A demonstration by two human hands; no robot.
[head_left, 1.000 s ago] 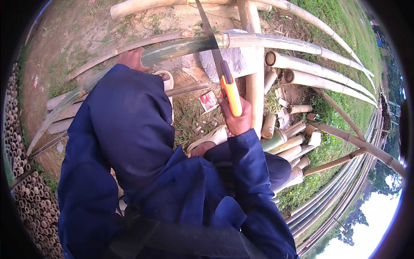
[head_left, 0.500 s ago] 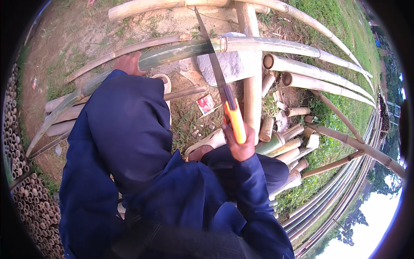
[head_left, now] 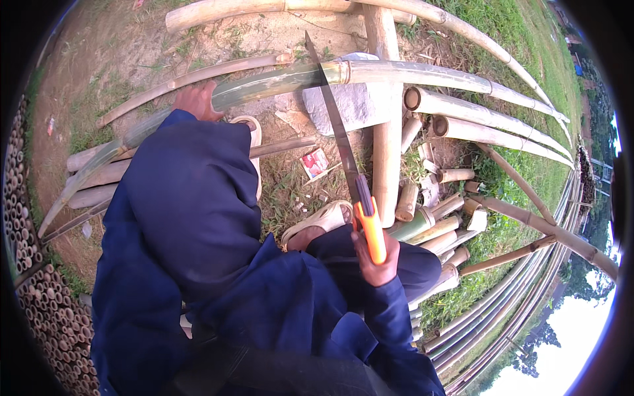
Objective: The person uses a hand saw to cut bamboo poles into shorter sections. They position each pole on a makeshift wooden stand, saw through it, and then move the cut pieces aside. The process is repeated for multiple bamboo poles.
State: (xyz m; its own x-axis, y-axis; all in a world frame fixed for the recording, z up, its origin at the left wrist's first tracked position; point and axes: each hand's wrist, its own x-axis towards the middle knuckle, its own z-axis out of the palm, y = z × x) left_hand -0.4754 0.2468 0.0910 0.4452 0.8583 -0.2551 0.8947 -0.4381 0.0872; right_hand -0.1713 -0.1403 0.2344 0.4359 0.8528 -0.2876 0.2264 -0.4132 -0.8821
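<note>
One red packet [head_left: 315, 162], saw [head_left: 346, 148] across bamboo [head_left: 297, 78]

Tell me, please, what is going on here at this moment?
A person in dark blue clothes is working on a bamboo pole with a saw. The right hand has its grip around the orange handle, and the blade lies across the pole. The left hand is on the same pole, to the left of the blade. I cannot see how deep any cut goes. Short bamboo pieces lie on the ground at the right.
</note>
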